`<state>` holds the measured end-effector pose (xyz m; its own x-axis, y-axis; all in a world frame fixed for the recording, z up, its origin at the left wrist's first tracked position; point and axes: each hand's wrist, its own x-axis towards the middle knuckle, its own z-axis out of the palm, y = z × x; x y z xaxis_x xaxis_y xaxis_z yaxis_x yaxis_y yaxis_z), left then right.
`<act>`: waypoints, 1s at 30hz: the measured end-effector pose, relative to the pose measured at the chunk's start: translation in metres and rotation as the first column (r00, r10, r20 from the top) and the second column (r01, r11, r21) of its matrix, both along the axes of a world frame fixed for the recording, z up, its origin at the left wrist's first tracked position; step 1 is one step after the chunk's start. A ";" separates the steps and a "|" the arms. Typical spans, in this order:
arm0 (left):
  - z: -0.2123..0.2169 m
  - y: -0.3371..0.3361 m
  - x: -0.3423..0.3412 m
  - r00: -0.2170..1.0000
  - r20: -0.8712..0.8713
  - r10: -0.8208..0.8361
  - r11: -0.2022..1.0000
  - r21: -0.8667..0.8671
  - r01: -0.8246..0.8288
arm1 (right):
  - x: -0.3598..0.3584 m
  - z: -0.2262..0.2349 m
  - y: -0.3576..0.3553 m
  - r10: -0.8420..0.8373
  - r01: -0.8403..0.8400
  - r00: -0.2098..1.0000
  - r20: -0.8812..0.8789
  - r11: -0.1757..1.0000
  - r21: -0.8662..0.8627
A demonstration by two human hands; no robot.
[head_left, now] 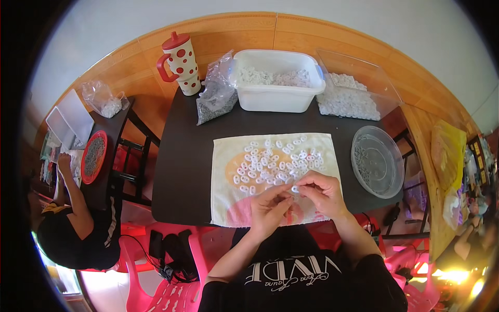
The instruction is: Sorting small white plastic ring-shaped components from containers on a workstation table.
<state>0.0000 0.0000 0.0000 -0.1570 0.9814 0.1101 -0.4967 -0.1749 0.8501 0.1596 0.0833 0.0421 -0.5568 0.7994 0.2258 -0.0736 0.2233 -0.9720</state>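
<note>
Both of my hands meet over the near part of a pale patterned towel [221, 171] on the dark table. Between the thumb and fingertips of my right hand [323, 196] is a small white oval plastic piece [295, 189] with holes. My left hand [270, 208] is beside it, thumb and fingers pinched together; whatever they hold is too small to make out. Many similar loose white two-holed pieces [260, 165] lie scattered over the towel just beyond my hands.
Along the far edge stand a dotted tumbler [183, 65], a bag of small grey parts [215, 99], a white tub [275, 99] and a clear box of white pieces [348, 104]. A round clear tub [377, 164] sits right. Another person [78, 229] works at the left table.
</note>
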 end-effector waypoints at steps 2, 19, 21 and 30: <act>-0.001 0.001 0.001 1.000 -0.004 0.021 1.000 -0.021 -0.021 | 0.001 0.000 0.000 0.007 -0.007 1.000 -0.007 1.000 -0.001; 0.002 0.003 -0.001 0.999 0.042 0.034 0.999 -0.041 -0.033 | 0.001 0.005 -0.001 0.006 -0.059 0.993 0.120 0.896 0.440; 0.008 0.002 -0.002 1.000 0.002 0.026 0.999 -0.045 -0.026 | 0.002 0.004 -0.001 0.005 -0.057 0.993 0.116 0.890 0.453; 0.014 0.007 -0.009 0.726 -0.669 0.158 0.986 0.144 -0.082 | 0.005 -0.016 0.003 -0.020 -0.076 0.986 0.164 0.825 0.559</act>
<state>-0.0094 0.0066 0.0144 -0.1191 0.9377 0.3264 0.2343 -0.2929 0.9270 0.1645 0.0861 0.0262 -0.6431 0.5438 0.5392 0.0531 0.7341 -0.6769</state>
